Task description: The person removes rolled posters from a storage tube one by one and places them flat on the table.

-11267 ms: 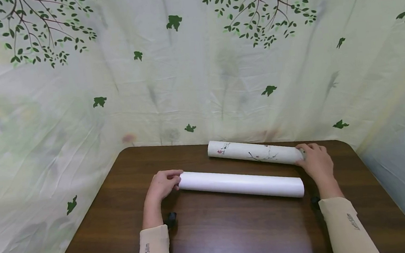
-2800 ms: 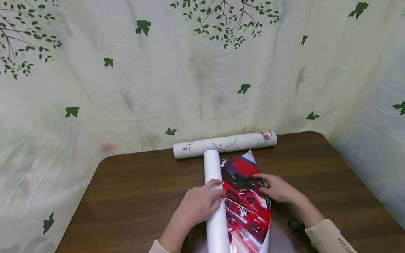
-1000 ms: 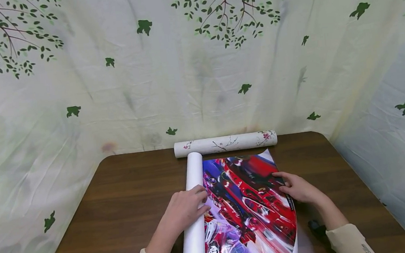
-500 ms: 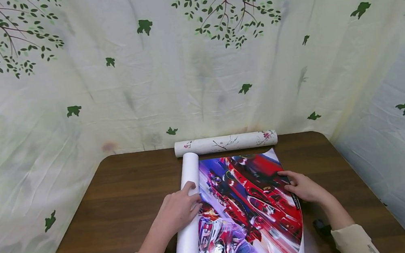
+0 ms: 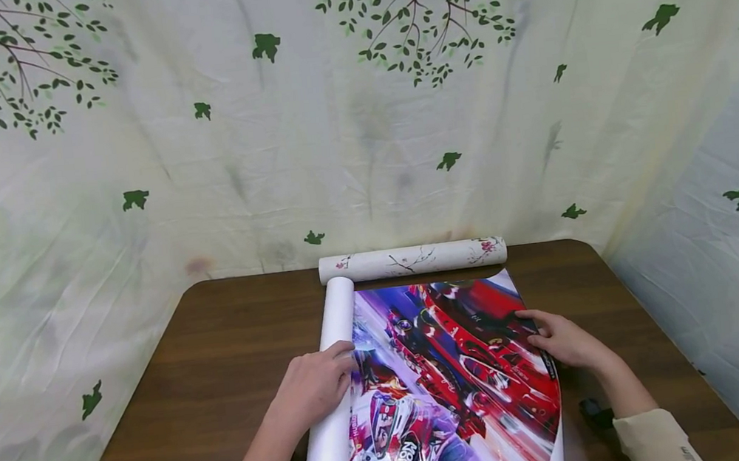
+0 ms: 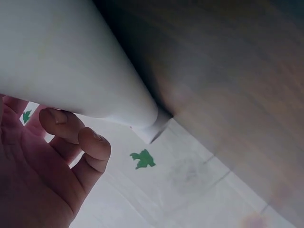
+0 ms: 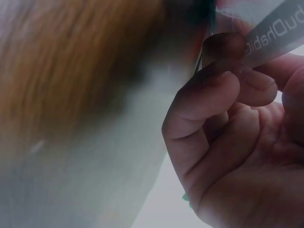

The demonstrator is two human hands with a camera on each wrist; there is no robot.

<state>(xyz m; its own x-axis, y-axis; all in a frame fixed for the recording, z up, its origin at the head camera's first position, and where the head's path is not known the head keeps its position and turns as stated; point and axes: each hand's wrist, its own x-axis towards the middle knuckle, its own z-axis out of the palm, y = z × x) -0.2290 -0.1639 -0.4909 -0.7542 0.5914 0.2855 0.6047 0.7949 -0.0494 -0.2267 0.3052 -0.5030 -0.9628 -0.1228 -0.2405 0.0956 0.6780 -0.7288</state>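
Note:
A glossy poster (image 5: 453, 371) with red racing cars lies partly unrolled, its still-rolled part (image 5: 332, 368) a white tube on the left side. My left hand (image 5: 317, 384) lies over that roll, fingers bent across it. In the left wrist view the left hand (image 6: 52, 156) has curled fingers against the white roll (image 6: 71, 57). My right hand (image 5: 567, 341) pinches the poster's right edge between thumb and fingers. In the right wrist view, the right hand (image 7: 228, 128) has bent fingers at the poster's dark lettered border (image 7: 273, 40).
A second roll (image 5: 412, 260), white with printed blossom branches, lies crosswise at the back of the brown wooden table (image 5: 234, 347). Behind it hangs a pale cloth backdrop (image 5: 362, 149) with leaf prints. A small black object (image 5: 594, 413) is by the right wrist.
Earlier the poster was a closed white roll lying crosswise. Since then it was turned lengthwise and opened; the left hand and roll keep moving left, the right hand slightly right, showing more of the picture.

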